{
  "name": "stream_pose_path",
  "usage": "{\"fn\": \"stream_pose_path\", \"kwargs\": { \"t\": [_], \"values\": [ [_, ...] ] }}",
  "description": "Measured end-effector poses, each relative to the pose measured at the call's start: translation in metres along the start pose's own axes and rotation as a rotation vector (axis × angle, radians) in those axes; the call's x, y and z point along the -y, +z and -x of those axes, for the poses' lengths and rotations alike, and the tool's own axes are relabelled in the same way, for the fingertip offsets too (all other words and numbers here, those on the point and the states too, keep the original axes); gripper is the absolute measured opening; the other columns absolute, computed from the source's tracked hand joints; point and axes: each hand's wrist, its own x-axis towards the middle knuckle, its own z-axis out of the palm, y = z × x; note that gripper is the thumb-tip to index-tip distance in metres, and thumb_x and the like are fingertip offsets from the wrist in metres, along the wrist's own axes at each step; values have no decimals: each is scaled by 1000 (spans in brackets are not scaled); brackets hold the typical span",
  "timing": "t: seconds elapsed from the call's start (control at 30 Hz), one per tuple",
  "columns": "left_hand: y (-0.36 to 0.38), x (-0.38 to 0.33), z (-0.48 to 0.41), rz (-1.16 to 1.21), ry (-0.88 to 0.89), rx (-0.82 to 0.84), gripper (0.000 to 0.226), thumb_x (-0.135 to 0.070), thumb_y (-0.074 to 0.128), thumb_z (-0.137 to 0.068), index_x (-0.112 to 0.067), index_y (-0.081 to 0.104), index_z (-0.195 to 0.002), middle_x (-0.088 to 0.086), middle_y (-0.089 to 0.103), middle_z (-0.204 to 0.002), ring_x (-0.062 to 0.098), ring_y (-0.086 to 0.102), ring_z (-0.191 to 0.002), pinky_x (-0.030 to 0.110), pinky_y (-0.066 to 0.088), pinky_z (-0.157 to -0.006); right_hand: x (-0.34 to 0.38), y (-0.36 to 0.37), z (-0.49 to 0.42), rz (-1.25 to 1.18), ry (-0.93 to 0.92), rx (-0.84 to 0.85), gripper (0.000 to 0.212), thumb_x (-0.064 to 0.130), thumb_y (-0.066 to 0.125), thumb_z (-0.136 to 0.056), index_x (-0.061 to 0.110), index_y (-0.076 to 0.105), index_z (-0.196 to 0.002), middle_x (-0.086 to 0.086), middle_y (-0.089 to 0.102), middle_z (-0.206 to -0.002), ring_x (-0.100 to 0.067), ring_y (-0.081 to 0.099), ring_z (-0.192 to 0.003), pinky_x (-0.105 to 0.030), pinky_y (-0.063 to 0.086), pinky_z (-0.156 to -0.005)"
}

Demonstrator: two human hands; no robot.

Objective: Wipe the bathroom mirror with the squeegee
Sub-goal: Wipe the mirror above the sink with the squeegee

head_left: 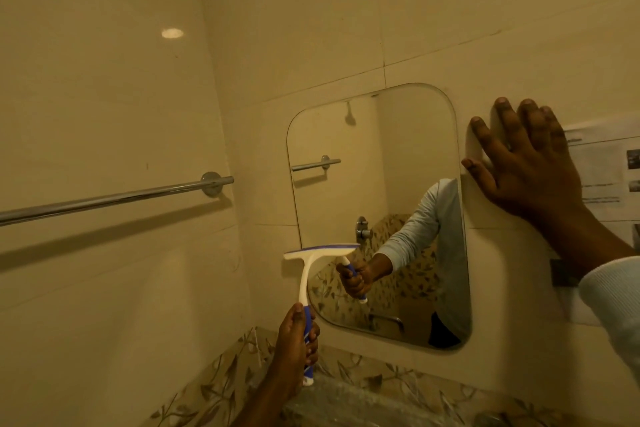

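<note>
Nearest the camera, at the bottom edge, a band of leaf-patterned tile runs along the wall; below it something glossy is cut off and too blurred to identify. The left hand rises from the bottom edge, its forearm cut off, fingers wrapped firmly around the blue grip of a white and blue squeegee. The squeegee stands nearly upright, its blade level and lying across the lower left edge of the mirror, half over the glass and half over the cream wall tile. The mirror, a tall rectangle with rounded corners, reflects the gripping hand, a pale sleeve, a tap fitting and a short rail; the reflection's lower right corner is dark and unclear. Just beside the mirror's right edge, the right hand is spread flat against the wall, fingers splayed, wearing a white ribbed cuff cut off at the right edge. Behind that hand a printed paper notice is stuck to the wall; its text and small pictures are too blurred to read. On the left wall a chrome towel rail runs out of the left edge.
</note>
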Motion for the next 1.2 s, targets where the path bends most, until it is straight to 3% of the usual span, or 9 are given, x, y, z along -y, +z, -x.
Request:
{"fn": "stream_pose_path", "kwargs": {
  "t": [0.4, 0.67, 0.87, 1.2],
  "values": [
    [-19, 34, 29, -26, -75, -55, 48, -40, 40, -109, 5, 58, -109, 11, 46, -57, 16, 29, -34, 18, 26, -37, 2, -7, 1, 3, 6, 28, 79, 66, 25, -102, 19, 20, -165, -20, 11, -171, -44, 12, -156, -54, 6, -128],
    [73, -111, 30, 118, 284, 199, 39, -45, 41, -108, -11, 58, -100, 2, 48, -64, 10, 34, -42, 22, 29, -36, 3, -7, 1, 12, 10, 26, 78, 67, 24, -102, 21, 18, -165, -19, 10, -172, -43, 12, -157, -53, 4, -128],
    [134, -185, 12, 91, 422, 188, 37, -46, 43, -108, -13, 58, -105, -2, 50, -60, 8, 33, -40, 20, 29, -35, 3, -10, 0, 1, 19, 33, 78, 66, 25, -102, 19, 23, -164, -19, 13, -171, -43, 14, -156, -52, 5, -128],
    [130, -135, 3, -15, 409, 163, 38, -49, 43, -107, -14, 59, -107, -1, 49, -61, 10, 33, -42, 22, 30, -37, 4, -8, 1, 4, 14, 22, 78, 66, 25, -102, 19, 23, -164, -19, 14, -171, -44, 14, -156, -53, 7, -128]
  ]
}}
